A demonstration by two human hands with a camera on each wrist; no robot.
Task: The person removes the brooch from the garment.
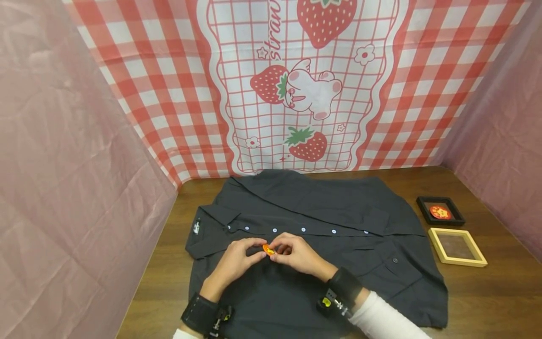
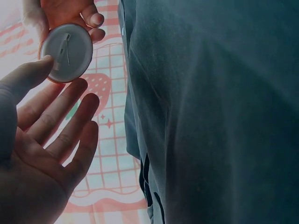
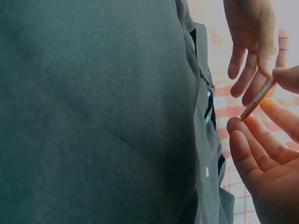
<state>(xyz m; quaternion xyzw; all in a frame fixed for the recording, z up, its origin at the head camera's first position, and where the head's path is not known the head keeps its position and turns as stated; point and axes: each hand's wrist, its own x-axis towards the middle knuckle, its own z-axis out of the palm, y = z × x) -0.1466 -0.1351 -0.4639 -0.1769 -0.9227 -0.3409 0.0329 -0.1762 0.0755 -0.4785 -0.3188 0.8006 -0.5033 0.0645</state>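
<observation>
A round pin badge, orange-red with yellow on its face, is held above the shirt between both hands. My left hand pinches one edge with thumb and fingers. My right hand pinches the opposite edge. The left wrist view shows the badge's pale back, where a thin needle stands out at an angle from the pin bar. Edge-on, the badge appears in the right wrist view. Beneath the hands, a dark button-up shirt lies spread out, its collar to the left and its row of light buttons running across.
On the right of the wooden table lie a black frame with a red and yellow round badge in it, and a light wood frame. A checked strawberry cloth hangs behind, with pink cloth at the sides.
</observation>
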